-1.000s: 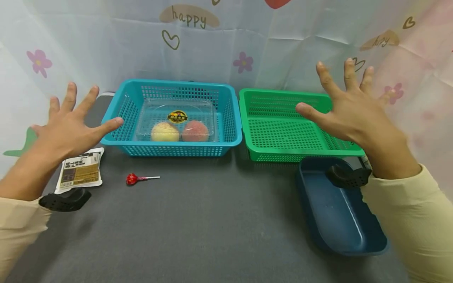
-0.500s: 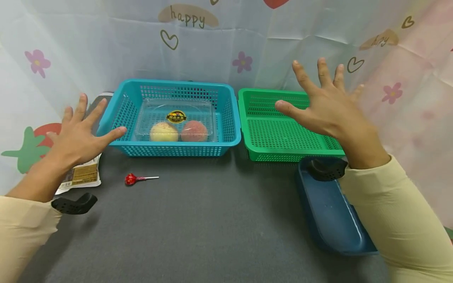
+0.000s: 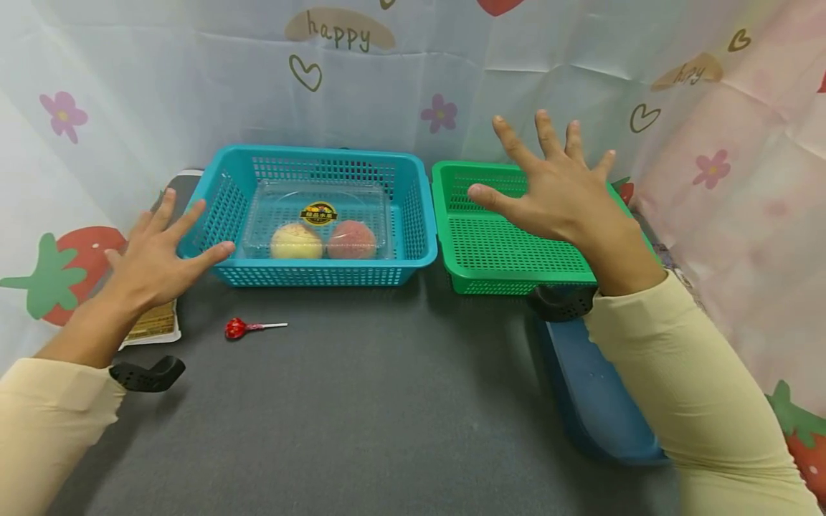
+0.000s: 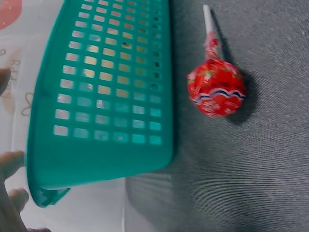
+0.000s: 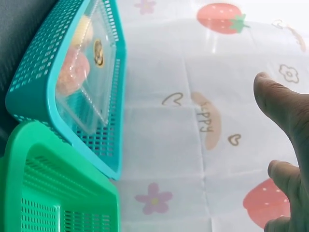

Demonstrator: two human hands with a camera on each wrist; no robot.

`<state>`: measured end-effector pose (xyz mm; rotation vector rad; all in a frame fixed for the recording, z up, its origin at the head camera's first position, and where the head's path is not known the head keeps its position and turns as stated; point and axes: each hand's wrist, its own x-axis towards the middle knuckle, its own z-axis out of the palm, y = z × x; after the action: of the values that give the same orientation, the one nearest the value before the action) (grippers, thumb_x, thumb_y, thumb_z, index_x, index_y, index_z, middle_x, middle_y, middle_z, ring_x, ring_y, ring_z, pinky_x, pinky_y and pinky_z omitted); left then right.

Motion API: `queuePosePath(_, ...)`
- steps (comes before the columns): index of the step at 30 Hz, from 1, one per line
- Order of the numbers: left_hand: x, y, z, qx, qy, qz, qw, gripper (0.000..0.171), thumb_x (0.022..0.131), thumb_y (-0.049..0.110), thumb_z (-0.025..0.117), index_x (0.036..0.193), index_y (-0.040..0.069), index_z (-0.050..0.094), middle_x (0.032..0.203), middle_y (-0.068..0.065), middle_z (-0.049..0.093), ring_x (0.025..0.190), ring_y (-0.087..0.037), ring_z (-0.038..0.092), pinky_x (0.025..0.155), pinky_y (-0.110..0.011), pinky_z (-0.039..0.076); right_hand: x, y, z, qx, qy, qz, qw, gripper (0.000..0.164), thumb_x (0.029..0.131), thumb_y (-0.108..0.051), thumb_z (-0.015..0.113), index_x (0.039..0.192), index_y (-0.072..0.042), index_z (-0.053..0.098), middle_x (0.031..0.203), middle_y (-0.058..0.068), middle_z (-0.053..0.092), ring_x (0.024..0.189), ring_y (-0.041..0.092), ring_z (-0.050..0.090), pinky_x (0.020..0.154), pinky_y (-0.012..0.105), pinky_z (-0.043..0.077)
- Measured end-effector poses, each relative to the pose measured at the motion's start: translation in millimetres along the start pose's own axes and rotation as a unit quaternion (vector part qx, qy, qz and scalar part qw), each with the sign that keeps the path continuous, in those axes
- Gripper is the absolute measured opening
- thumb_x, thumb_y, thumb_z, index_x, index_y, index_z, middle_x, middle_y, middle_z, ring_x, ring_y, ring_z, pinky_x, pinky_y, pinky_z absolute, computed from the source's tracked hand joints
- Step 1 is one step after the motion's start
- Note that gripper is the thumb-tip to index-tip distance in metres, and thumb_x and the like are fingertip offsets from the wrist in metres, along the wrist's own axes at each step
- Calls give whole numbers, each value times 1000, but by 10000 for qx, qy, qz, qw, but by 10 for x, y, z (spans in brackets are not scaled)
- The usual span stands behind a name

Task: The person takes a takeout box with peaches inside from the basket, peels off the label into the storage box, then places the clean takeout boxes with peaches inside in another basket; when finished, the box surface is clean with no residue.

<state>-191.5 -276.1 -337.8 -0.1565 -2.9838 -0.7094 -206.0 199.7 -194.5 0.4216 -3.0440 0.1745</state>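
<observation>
My left hand (image 3: 155, 254) is spread in the air at the left end of the blue basket (image 3: 316, 274), holding nothing. Inside that basket sits a clear plastic clamshell box (image 3: 271, 204) with a yellow round fruit (image 3: 296, 241) and a pink one (image 3: 351, 240), under a black and gold label (image 3: 318, 213). My right hand (image 3: 561, 197), fingers splayed and holding nothing, hovers over the green basket (image 3: 516, 276), whose visible floor is bare. A red-wrapped lollipop (image 3: 236, 328) lies on the grey table in front of the blue basket; the left wrist view shows its wrapper (image 4: 217, 92) up close.
A dark blue bin (image 3: 596, 387) stands at the right, partly hidden under my right forearm. Beneath my left wrist a printed packet (image 3: 153, 326) shows in part. A patterned curtain (image 3: 400, 79) hangs right behind both baskets.
My right hand has moved left, from the green basket's right side to over its middle. The left hand has drifted a little right and down, covering more of the packet. Both stay spread.
</observation>
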Motion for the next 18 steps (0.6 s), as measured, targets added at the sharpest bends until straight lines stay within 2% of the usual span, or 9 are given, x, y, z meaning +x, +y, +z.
queuePosePath(8,29,-92,92,-52,-114,129,9998,81,94,59,45,156,16,15,159,-11,-11,139,-49,-10,81,-85,-9,94,-123,114,-71,-168,-125,9998,86,83,-82,31,152,-44,-4,158,7,-16,137,43,-21,91,77,-14)
queuePosePath(18,90,-137,158,36,-98,44,9999,83,93,61,44,150,2,29,159,-15,0,140,-46,-8,84,-82,-12,186,-259,206,145,-277,-296,9991,86,82,-81,34,151,-45,-5,158,5,-16,138,44,-17,98,73,-9)
